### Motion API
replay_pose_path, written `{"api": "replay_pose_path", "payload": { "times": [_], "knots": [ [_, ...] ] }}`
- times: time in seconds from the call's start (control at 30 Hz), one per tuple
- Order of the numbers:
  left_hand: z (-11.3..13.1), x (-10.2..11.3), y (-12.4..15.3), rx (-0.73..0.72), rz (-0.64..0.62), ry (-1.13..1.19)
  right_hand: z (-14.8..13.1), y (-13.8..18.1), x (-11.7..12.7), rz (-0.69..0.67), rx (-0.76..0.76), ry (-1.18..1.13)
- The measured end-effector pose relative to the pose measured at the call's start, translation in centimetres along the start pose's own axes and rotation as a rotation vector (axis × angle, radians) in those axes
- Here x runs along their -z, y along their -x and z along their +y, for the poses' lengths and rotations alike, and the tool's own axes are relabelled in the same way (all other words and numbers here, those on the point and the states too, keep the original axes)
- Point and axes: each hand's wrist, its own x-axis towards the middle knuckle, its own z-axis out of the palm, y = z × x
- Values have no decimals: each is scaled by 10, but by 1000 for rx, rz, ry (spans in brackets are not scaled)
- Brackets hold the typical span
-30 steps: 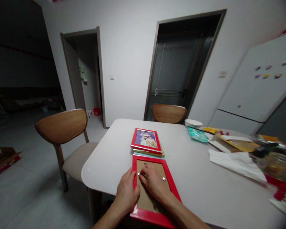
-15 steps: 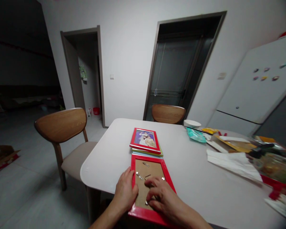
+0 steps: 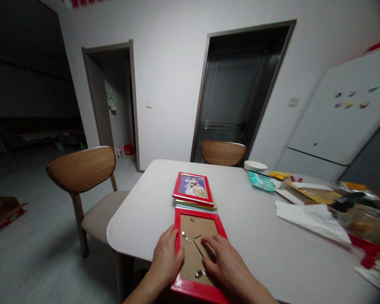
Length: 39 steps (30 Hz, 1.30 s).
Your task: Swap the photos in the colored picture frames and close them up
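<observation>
A red picture frame (image 3: 221, 223) lies face down at the near edge of the white table (image 3: 253, 240), its brown backing board with metal clips facing up. My left hand (image 3: 166, 259) rests with curled fingers on the frame's left rail. My right hand (image 3: 223, 264) lies on the backing board, fingers bent and pressing near the folded stand and a clip. Just beyond sits a stack of frames (image 3: 194, 192) topped by a red one holding a photo.
A wooden chair (image 3: 82, 173) stands at the table's left, another chair (image 3: 223, 153) at the far side. The table's right part holds a white bowl (image 3: 255, 165), a teal packet (image 3: 261, 180), papers (image 3: 310, 215) and packages. A white fridge (image 3: 342, 122) stands right.
My right hand has slid from the upper left of the backing board down towards its lower right. My left hand stays on the frame's left rail.
</observation>
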Motion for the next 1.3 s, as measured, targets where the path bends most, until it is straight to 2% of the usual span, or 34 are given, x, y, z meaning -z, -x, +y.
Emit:
{"api": "replay_pose_path", "payload": {
  "times": [0.13,0.23,0.33,0.4,0.47,0.53,0.63,0.77,0.9,1.0,1.07,1.13,1.2,1.3],
  "knots": [
    [4,6,0,38,-2,79,5,-7,6,37,-8,-43],
    [14,13,-3,26,65,220,-2,-9,17,70,-5,-52],
    [24,18,-9,27,55,589,-21,-10,25,113,37,-75],
    [24,22,-13,97,-15,856,-32,-11,28,129,89,-124],
    [16,28,-15,175,-42,971,-33,-13,29,134,123,-183],
    [2,39,-16,224,-21,957,-22,-15,30,151,98,-193],
    [-24,57,-18,274,9,899,11,-16,26,197,-22,-52],
    [-53,71,-24,316,62,768,44,-14,15,131,-218,113],
    [-76,78,-31,330,112,586,53,-16,9,116,-217,59],
    [-83,85,-34,334,202,427,50,-18,17,136,-336,-119],
    [-74,87,-31,317,263,345,42,-16,27,95,-447,-447],
    [-52,82,-22,256,260,306,27,-12,39,38,-506,-859],
    [-17,69,-9,119,141,289,8,-7,51,43,-499,-1141],
    [40,41,12,-154,-89,253,-19,-5,62,157,-457,-1218]
  ]
}}
